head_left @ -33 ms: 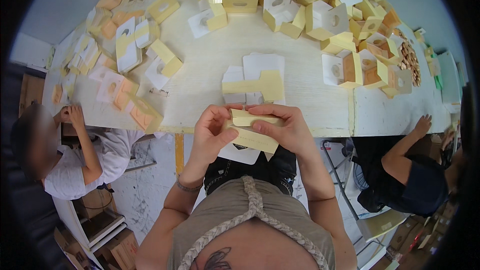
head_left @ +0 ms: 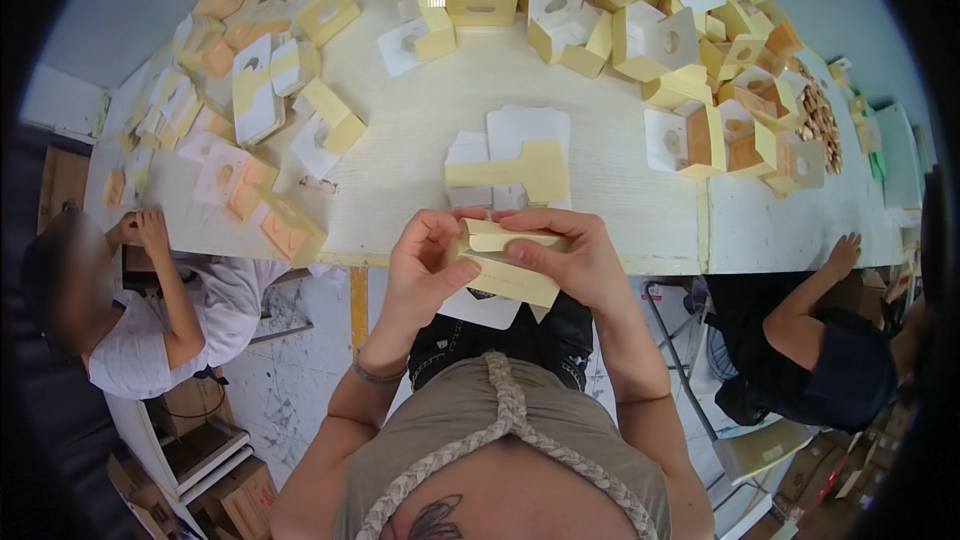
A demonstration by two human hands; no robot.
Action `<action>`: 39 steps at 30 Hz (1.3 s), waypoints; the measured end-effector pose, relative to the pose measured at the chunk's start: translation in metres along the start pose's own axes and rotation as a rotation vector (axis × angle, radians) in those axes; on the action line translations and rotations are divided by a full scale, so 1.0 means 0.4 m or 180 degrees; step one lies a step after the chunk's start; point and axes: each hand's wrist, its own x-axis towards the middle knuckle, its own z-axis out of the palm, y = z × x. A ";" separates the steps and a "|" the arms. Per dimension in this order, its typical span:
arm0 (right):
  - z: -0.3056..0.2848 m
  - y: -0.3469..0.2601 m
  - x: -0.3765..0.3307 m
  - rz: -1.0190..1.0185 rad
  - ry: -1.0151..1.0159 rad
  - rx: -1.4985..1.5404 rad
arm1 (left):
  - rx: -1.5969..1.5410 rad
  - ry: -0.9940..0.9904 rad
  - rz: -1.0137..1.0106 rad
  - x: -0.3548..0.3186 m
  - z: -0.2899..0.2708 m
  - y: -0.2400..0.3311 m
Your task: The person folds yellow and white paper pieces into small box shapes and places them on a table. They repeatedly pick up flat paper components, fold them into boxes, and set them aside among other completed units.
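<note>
The pale worktop lay strewn with folded yellow-and-white card boxes, and a flat card blank sat just beyond the hands. At its near edge, a part-folded yellow card box ran lengthwise left to right between both hands. The right hand had its fingers clamped over the top flap, the left hand pinching the box's left end, both equally near.

carton blank – pale yellow card, white underside, partly folded | pose: tilted, long side running left-right, upper flap bent over | location: held in the air just off the near table edge, above the lap | contact: pinched between left hand and right hand – fingers curled over top flap
</note>
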 end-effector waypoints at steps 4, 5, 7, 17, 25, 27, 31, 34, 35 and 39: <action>0.016 -0.006 -0.008 -0.0051 0.0007 0.0212 | 0.0146 0.0206 0.0058 0.003 0.025 0.014; 0.015 -0.001 -0.010 -0.0231 -0.0071 0.0033 | 0.0335 0.0210 0.0059 0.001 0.022 0.016; 0.011 0.016 -0.014 -0.0590 -0.0226 -0.0328 | 0.0592 0.0184 0.0201 -0.001 0.016 0.017; 0.023 0.111 -0.052 -0.1946 0.0334 -0.1636 | 0.0646 0.0009 0.0527 0.017 0.004 0.009; 0.047 0.083 -0.042 -0.0964 0.0323 0.0209 | 0.0953 -0.0177 0.0683 0.022 -0.004 0.018; 0.048 0.098 -0.039 -0.1149 0.0224 0.0051 | 0.1011 -0.0184 0.0705 0.021 -0.004 0.018; 0.059 0.112 -0.035 -0.1530 0.0236 -0.0579 | 0.0659 -0.0047 0.0664 0.010 -0.002 -0.005; 0.059 0.093 -0.034 -0.1337 0.0151 -0.0134 | 0.0753 -0.0037 0.0608 0.013 -0.012 -0.004; 0.058 0.089 -0.033 -0.1214 0.0094 0.0196 | 0.0822 -0.0042 0.0623 0.014 -0.016 -0.005; 0.041 0.120 -0.026 -0.0803 0.0200 0.0861 | 0.1231 -0.0125 0.0611 0.018 0.004 0.011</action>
